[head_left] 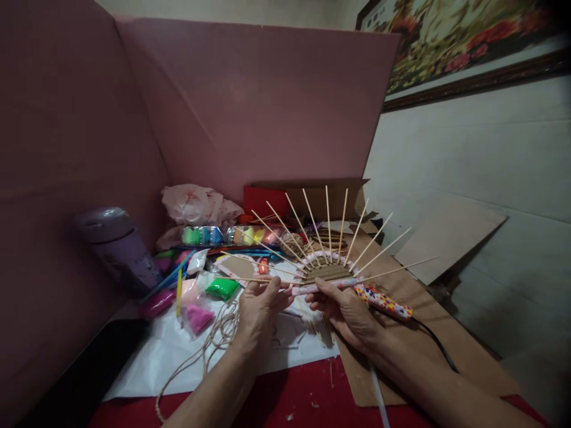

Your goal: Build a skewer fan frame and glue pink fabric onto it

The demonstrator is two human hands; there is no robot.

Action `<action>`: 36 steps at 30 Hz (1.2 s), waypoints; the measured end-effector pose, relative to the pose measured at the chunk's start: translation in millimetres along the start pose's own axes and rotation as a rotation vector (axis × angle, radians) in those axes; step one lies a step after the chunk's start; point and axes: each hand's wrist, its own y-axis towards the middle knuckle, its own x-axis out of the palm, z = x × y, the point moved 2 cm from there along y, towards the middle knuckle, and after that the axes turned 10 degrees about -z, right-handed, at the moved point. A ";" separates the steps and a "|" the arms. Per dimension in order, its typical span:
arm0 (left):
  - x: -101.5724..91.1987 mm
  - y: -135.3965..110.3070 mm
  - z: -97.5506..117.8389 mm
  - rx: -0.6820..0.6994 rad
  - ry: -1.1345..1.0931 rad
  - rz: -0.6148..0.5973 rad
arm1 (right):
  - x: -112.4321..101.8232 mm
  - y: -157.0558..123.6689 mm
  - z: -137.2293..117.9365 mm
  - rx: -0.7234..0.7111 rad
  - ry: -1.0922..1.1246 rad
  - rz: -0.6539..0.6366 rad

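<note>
Both hands hold up a half-round cardboard piece (pixel 328 273) over the table. Pale wrapping runs around its rim, and several thin wooden sticks (pixel 327 217) fan outward from the curve. My left hand (pixel 260 308) is closed, thumb against fingers, at the left end of the piece near the lowest stick on that side. Along the straight lower edge, my right hand (pixel 350 312) pinches the piece with its thumb on top and fingers beneath. Just beyond the right hand lies a flower-patterned glue gun (pixel 384 301), partly hidden, its black cord running right.
Twine (pixel 218 333) lies loosely coiled left of my hands on white paper (pixel 143 371). Coloured clay packets (pixel 223 288) and a purple bottle (pixel 118 249) stand further left. A cardboard sheet (pixel 455 351) covers the right side. A pink panel (pixel 267 107) rises behind.
</note>
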 end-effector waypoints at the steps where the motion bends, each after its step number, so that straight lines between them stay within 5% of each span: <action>1: -0.1 0.3 -0.1 -0.006 -0.005 0.003 | 0.3 -0.2 -0.1 0.005 0.004 0.004; 36: 1.0 1.1 0.8 0.052 0.040 -0.033 | -0.5 -0.9 3.3 0.022 0.061 -0.093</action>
